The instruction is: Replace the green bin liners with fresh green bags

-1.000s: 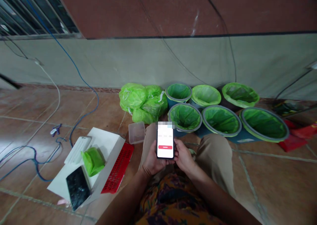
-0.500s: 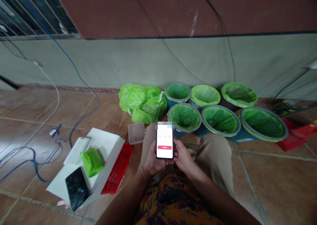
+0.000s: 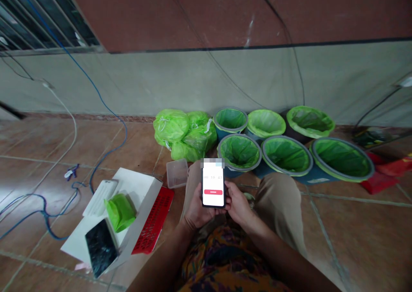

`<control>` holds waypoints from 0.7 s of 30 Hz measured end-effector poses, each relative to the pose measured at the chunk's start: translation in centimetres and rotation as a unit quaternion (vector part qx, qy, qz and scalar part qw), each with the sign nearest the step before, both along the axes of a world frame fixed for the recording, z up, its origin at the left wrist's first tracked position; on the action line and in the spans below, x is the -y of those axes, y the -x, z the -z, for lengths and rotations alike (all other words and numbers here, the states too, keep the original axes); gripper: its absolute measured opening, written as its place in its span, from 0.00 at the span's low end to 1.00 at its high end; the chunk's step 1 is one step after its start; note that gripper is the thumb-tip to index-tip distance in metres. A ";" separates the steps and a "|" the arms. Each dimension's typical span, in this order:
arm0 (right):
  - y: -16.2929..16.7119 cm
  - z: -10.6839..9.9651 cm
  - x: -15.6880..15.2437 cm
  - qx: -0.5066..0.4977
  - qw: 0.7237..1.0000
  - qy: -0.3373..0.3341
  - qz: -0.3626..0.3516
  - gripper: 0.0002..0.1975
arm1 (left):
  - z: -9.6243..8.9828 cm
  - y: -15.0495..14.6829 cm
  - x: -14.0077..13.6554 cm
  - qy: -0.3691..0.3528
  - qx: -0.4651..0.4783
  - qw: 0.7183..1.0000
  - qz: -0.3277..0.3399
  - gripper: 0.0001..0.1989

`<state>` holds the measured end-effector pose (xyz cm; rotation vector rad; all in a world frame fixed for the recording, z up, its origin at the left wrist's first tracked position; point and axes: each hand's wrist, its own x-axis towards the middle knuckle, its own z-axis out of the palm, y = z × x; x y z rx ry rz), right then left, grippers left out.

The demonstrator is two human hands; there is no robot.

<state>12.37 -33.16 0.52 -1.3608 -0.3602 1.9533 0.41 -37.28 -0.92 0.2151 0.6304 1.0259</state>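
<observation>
A smartphone [image 3: 213, 185] is held upright in front of my lap, its lit white screen showing a running timer and a red button. My left hand [image 3: 200, 208] wraps its left side and lower edge. On the right edge, the fingers of my right hand [image 3: 238, 202] are closed against it. Beyond the phone stand several bins lined with green bags, among them the nearest bin [image 3: 240, 152]. Left of them lies a pile of tied green bags [image 3: 185, 133]. A clear plastic box [image 3: 177, 173] rests on the floor beside my left knee.
A white box [image 3: 137, 185] on the left carries a green bag roll [image 3: 120, 212], a dark tablet [image 3: 101, 248] and a white case [image 3: 100, 197]. A red perforated tray [image 3: 153, 221] lies beside it. Blue cable [image 3: 48, 217] loops over the tiles; red objects [image 3: 383, 172] sit far right.
The timer on the phone screen has advanced by about a second. The view has shifted very slightly; both hands keep the same hold.
</observation>
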 end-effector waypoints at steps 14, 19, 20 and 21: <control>0.0 0.1 0.0 0.007 1.000 -0.006 -0.002 0.12 | 0.1 0.0 0.0 0.012 0.013 1.000 0.001 0.40; 0.0 0.0 0.0 0.006 1.000 0.003 0.002 0.12 | 0.2 0.0 0.0 0.009 0.016 1.000 -0.002 0.38; 0.0 -0.1 0.0 0.005 1.000 0.003 0.003 0.12 | 0.1 0.0 0.0 0.010 0.017 1.000 -0.003 0.37; 0.0 -0.1 0.0 0.005 1.000 0.003 0.003 0.12 | 0.1 0.0 0.0 0.011 0.018 1.000 -0.005 0.37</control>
